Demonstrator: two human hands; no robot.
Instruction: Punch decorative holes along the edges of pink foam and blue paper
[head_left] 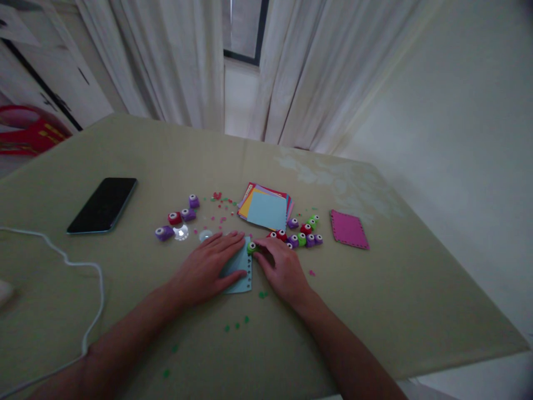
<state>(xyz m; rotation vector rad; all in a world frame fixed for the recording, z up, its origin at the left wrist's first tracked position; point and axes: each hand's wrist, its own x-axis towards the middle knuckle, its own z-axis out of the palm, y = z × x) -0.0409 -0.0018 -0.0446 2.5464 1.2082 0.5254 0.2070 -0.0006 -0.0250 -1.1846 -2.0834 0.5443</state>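
Observation:
My left hand lies with its fingers stretched out on a light blue sheet of paper, pressing it to the table. Small holes run along the sheet's right edge. A small green craft punch with an eye-like button sits at that edge, near the upper right corner. My right hand pinches this punch from the right between thumb and fingers. Just beyond the right hand stands a cluster of purple, red and green craft punches, among them a green one; my fingers partly hide some.
A stack of coloured paper lies behind my hands, a magenta sheet with punched edges at right. Further punches stand at left beside clear discs. Paper bits are scattered about. A phone and white cable lie far left.

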